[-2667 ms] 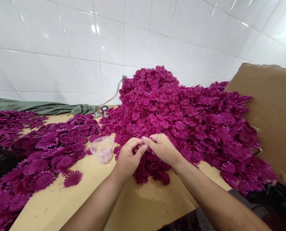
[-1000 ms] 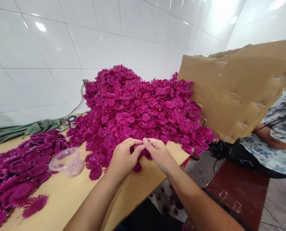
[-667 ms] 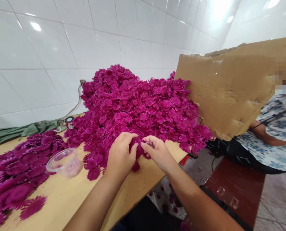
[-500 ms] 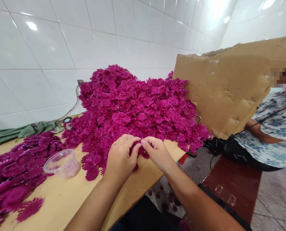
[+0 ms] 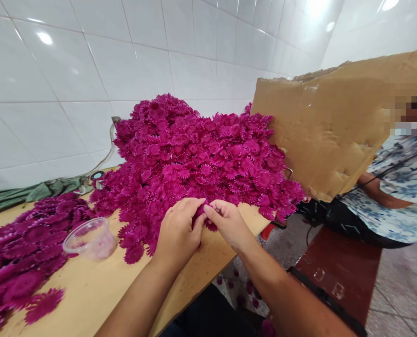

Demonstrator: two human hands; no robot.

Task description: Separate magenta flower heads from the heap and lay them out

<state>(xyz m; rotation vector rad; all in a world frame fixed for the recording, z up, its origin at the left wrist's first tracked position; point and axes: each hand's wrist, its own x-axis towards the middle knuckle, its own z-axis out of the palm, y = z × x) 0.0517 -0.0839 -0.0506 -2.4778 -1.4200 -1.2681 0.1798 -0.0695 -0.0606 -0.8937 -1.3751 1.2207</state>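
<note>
My left hand [image 5: 180, 228] is closed around a magenta artificial flower [image 5: 199, 212], most of which the fingers hide. My right hand [image 5: 228, 223] pinches at the same flower from the other side, so the fingertips of both hands meet. Just behind the hands rises a big heap of magenta artificial flowers [image 5: 194, 145], many with pointed, fringed petals. A clear plastic cup [image 5: 89, 238] leans on its side to the left, with something pale pink inside that I cannot make out.
Stacked flowers [image 5: 32, 243] spread over the left of the wooden table [image 5: 89, 290]. A green cloth [image 5: 36, 191] lies by the tiled wall. A cardboard sheet [image 5: 320, 131] stands at the right, with a person in a patterned shirt [image 5: 405, 187] behind it. Petals lie scattered on the floor.
My fingers have shifted slightly around the flower, and more of its magenta shows between them. My right fingertips have moved a little left. The heap and cup look the same.
</note>
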